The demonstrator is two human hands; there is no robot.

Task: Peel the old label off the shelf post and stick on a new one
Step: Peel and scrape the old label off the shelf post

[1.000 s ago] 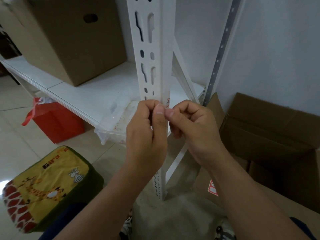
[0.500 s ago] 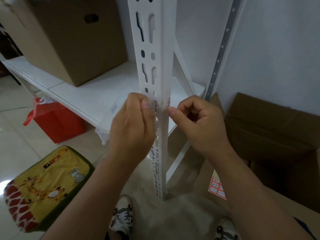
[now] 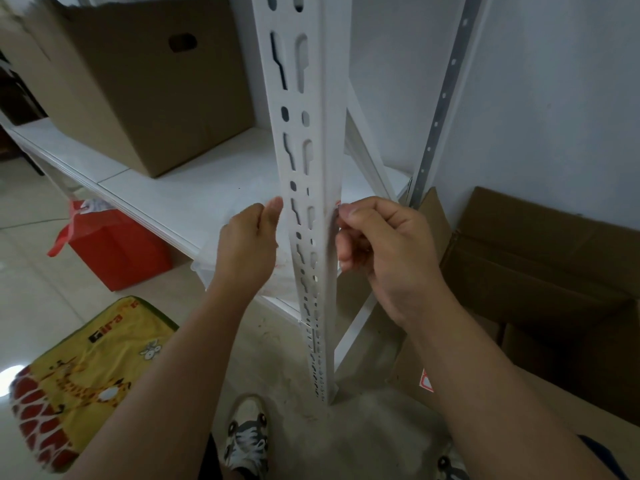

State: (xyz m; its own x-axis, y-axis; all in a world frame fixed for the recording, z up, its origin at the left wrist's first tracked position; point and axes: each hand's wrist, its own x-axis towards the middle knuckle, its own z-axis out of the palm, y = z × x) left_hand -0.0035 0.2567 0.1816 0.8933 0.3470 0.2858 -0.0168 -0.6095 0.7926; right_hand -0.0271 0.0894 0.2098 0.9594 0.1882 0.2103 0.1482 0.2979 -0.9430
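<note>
- shelf post (image 3: 313, 140): white slotted angle-iron upright, runs top centre down to the floor (image 3: 363, 441); both hands at mid-height on it, one each side
- left hand (image 3: 247, 251): on the post's left edge; thumb tip touching that edge just beside the slots; other fingers curled loosely behind, nothing seen in them; whether it grips anything, can't tell
- right hand (image 3: 384, 251): on the post's right face; fingers curled, thumb and forefinger tips pressed at the post's corner, pinching at the label (image 3: 337, 204)
- label: only a small red-and-white sliver shows, on the post's right face right above the right thumb; rest hidden by fingers; stuck or lifted, can't tell
- shelf (image 3: 180, 195): white board, runs left from the post; big cardboard box (image 3: 145, 84) w/ hand-hole sits on it, well left of the hands; clear plastic tray (image 3: 204, 271) partly hidden behind left wrist, at shelf's front edge
- under the shelf: red bag (image 3: 117, 251) on pale tile
- lower left: yellow cushion (image 3: 79, 379) w/ giraffe print
- right side: flattened brown cartons (image 3: 540, 271) against the wall; red-and-white sticker sheet (image 3: 426, 382) peeking out beside right forearm
- bottom: sneaker (image 3: 247, 441), black-and-white, laces visible
</note>
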